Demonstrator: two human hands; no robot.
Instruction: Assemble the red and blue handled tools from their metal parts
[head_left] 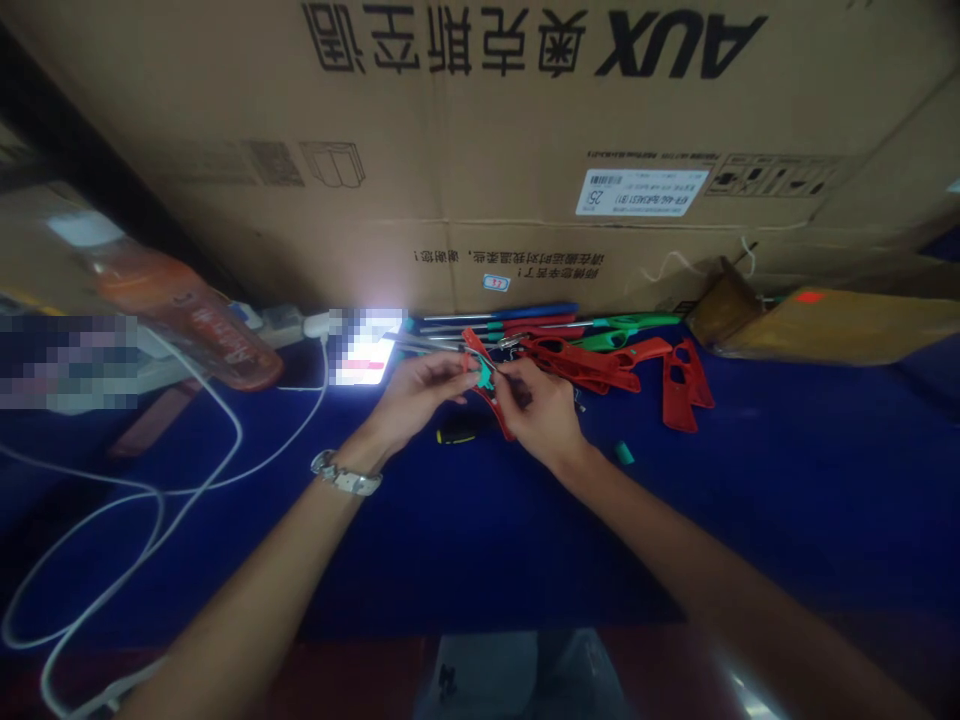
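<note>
My left hand (431,385) pinches a small green plastic piece (484,376) that sits at a long red plastic part (477,345). The red part spreads out above and below my fingers. On the other side, my right hand (544,410) is closed against the same assembly. A thin metal bit shows near its fingertips, but what those fingers grip is mostly hidden. Just beyond my right hand lies a pile of red plastic parts (585,368) with oval holes. A short yellow-and-black object (456,437) rests below my left fingers.
Rods with green handles (637,322) lie along the cardboard box (450,120). More red parts (679,395) and a small green piece (624,453) are to the right. At left are a lit phone (373,345), an orange bottle (187,310) and a looping white cable (238,430).
</note>
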